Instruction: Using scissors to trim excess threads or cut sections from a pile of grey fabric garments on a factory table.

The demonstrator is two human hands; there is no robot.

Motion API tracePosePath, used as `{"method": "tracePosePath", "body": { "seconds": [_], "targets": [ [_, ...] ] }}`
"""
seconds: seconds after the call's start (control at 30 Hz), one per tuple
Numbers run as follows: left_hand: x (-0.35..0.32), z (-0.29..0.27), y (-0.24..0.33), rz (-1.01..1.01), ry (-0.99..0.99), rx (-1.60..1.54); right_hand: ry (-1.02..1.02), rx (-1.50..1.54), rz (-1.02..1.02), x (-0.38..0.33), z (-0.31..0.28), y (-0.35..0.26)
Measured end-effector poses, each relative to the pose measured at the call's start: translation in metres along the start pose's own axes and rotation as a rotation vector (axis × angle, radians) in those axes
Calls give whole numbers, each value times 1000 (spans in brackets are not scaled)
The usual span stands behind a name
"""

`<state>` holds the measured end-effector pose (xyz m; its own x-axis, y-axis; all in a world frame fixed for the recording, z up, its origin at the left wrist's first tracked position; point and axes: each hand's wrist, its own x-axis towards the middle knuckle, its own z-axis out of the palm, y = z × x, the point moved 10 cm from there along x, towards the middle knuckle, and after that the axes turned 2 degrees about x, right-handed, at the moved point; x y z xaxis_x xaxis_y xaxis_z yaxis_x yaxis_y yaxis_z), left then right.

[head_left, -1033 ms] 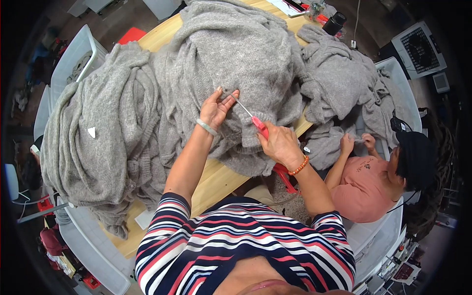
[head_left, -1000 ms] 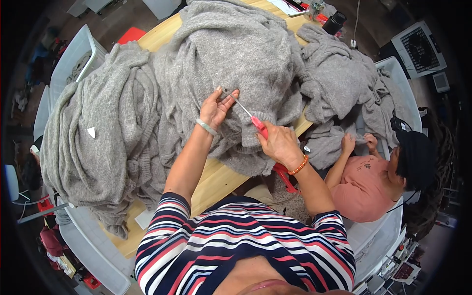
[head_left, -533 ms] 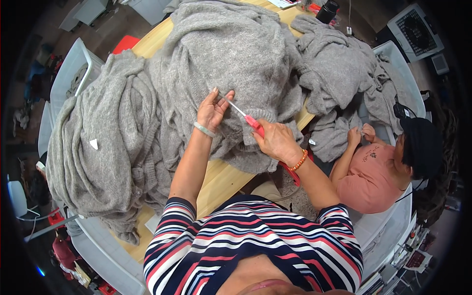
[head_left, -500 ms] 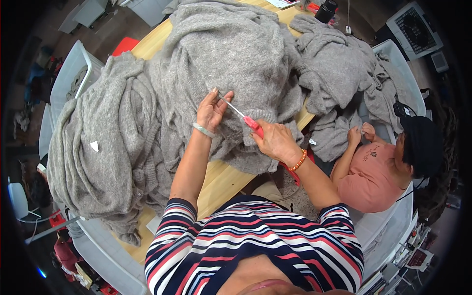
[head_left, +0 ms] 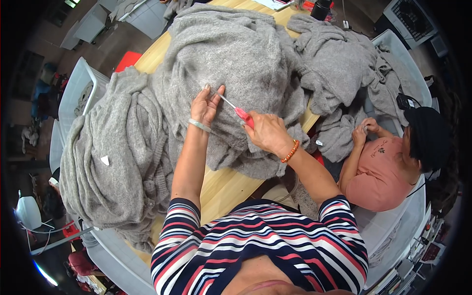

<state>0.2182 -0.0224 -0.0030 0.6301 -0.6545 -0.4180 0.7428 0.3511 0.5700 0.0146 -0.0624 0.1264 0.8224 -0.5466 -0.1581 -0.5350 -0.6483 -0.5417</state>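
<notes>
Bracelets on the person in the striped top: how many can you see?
2: a pale bangle just behind the left hand, and an orange beaded bracelet just behind the right hand. No third shows.

1. On the far part of the wooden table there is a black cylindrical container.
2. A red object is seen at the far left edge of this table.
3. A white plastic bin is at the left side.
4. At the right, a co-worker wears a black cap and a pink T-shirt.
</notes>
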Motion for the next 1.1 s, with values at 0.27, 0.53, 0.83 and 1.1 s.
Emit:
{"method": "tracePosePath", "body": {
  "seconds": [0.27,0.53,0.83,1.1],
  "targets": [
    [-3,-3,3,9,-29,10,13,13,-49,5,2,-4],
    [-13,4,4,30,-61,-34,-8,19,-54,-9,9,1],
    [-64,0,-60,-336,-177,278,59,66,60,-56,-15,47],
    [-69,-6,-82,-255,-265,315,-144,-95,72,-105,-7,42]
  ]
}}
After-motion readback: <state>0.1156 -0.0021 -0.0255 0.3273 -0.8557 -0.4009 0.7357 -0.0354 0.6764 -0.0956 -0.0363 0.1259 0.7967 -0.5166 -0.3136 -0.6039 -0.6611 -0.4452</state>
